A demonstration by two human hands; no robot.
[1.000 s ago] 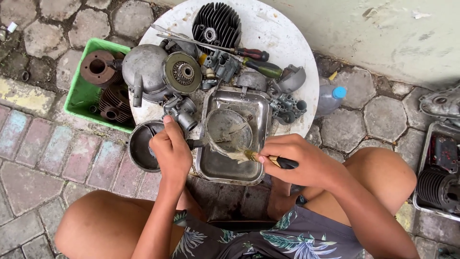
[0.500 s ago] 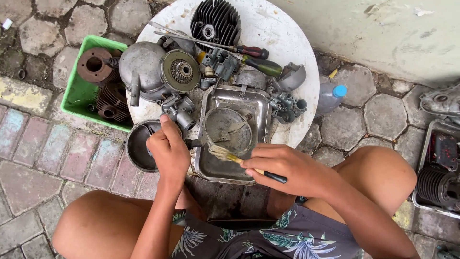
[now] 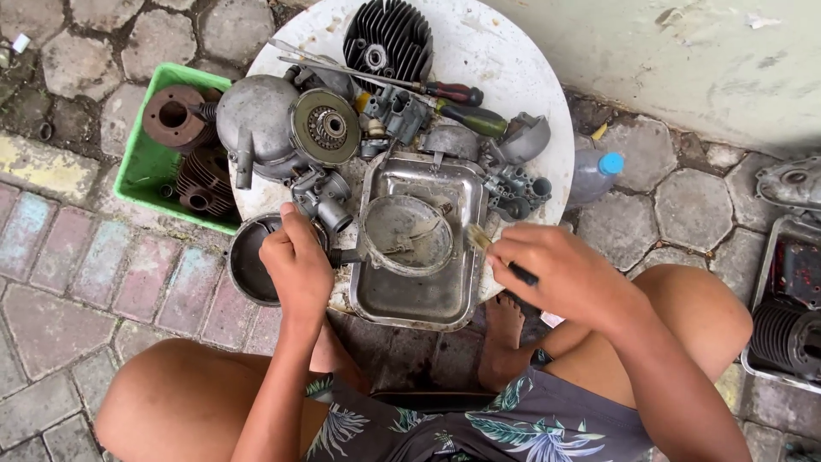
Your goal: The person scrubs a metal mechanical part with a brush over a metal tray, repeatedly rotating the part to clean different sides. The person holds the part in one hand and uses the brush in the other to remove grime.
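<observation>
Head view, looking straight down. A metal tray (image 3: pixel 416 295) is sitting at the near edge of a round white surface (image 3: pixel 505 60); all places below are taken from this tray.

Inside the tray a round metal cover (image 3: pixel 407 235) is lying, wet and grey.

The left hand (image 3: pixel 295 265) is resting at the tray's left edge, its grip curled tight around a dark stub (image 3: pixel 346 255) that is touching the round cover's left side. Just left of that hand a dark round bowl (image 3: pixel 250 261) is hanging over the surface's edge.

The right hand (image 3: pixel 560 274) is hovering at the tray's right edge, its grip pinching a brush (image 3: pixel 496 254); the pale bristles are pointing in over the tray's right rim, the dark handle is poking out under the fingers.

Beyond the tray, on the surface: a finned cylinder head (image 3: pixel 386 38) at the far side, two screwdrivers (image 3: pixel 445 98) with red and green handles, a grey engine casing (image 3: pixel 278 124) to the far left, small carburettor parts (image 3: pixel 517 192) to the right.

Left of the tray, on the paving, a green crate (image 3: pixel 141 167) is holding rusty finned parts. Right of the tray, a plastic bottle (image 3: pixel 594 175) with a blue cap is lying on the stones.

The person is squatting, bare knees either side of the tray.
</observation>
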